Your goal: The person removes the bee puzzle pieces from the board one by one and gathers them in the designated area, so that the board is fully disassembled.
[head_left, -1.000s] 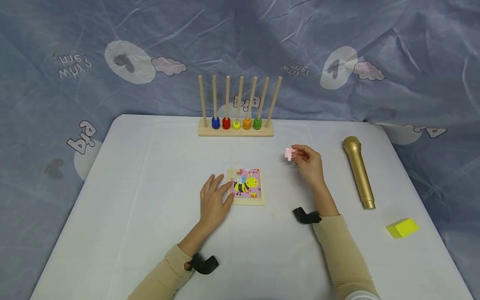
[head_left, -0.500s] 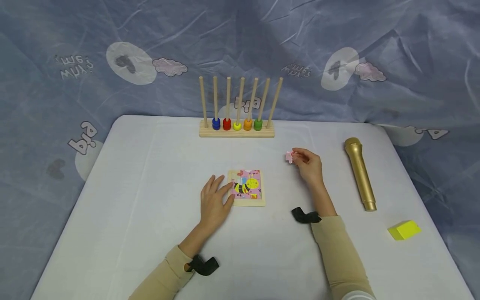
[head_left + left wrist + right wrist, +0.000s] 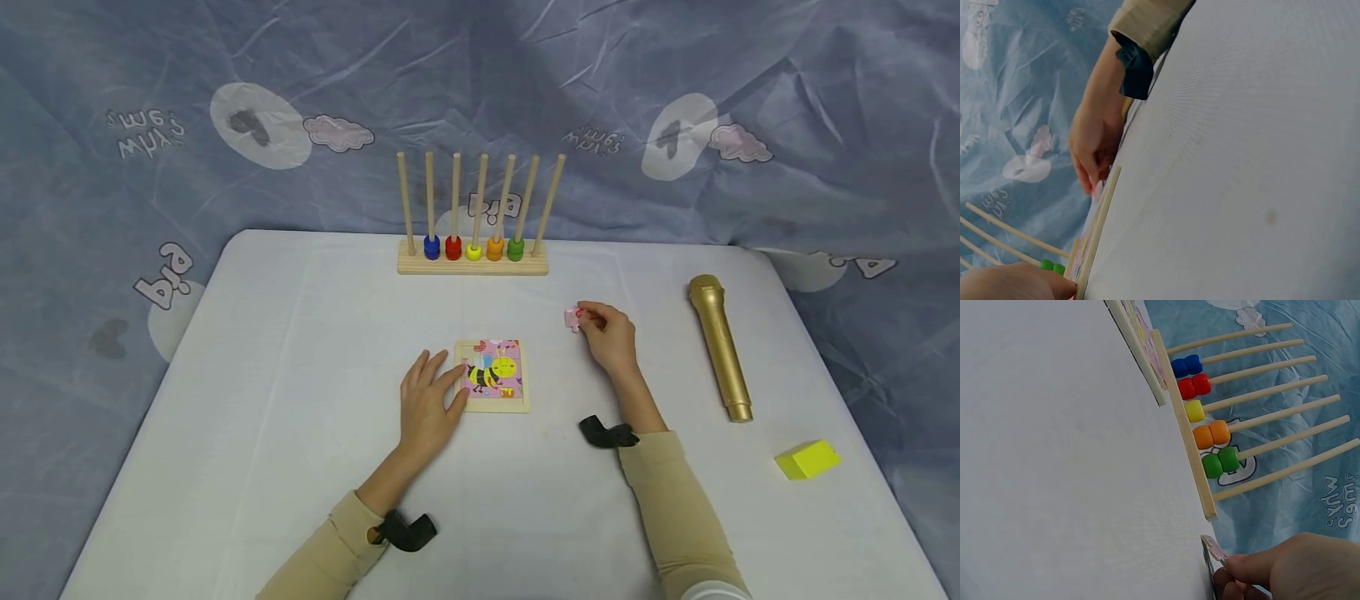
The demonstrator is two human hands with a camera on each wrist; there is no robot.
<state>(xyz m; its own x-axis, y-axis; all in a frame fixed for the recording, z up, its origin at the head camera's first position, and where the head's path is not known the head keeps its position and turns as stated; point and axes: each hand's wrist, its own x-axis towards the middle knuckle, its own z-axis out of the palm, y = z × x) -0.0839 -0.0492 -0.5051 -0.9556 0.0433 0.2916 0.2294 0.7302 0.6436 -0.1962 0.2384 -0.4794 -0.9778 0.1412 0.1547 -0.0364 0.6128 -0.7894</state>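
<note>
A small bee jigsaw puzzle lies in a pale wooden frame at the middle of the table. Its upper left corner shows bare wood. My left hand rests at the frame's left edge, index finger and thumb touching it, other fingers extended on the cloth. In the left wrist view, the thumb lies against the frame. To the right of the puzzle, my right hand pinches a pink puzzle piece between thumb and fingers. The right wrist view shows this piece held tilted, its edge toward the camera.
Behind the puzzle stands a wooden peg rack with coloured beads on several of its upright rods. A gold toy microphone lies on the right, with a yellow block nearer the front. A blue-grey printed cloth hangs behind the table.
My right hand has moved slightly nearer to me and to the left with the puzzle piece pinched. The left hand and the framed puzzle have stayed in place.
</note>
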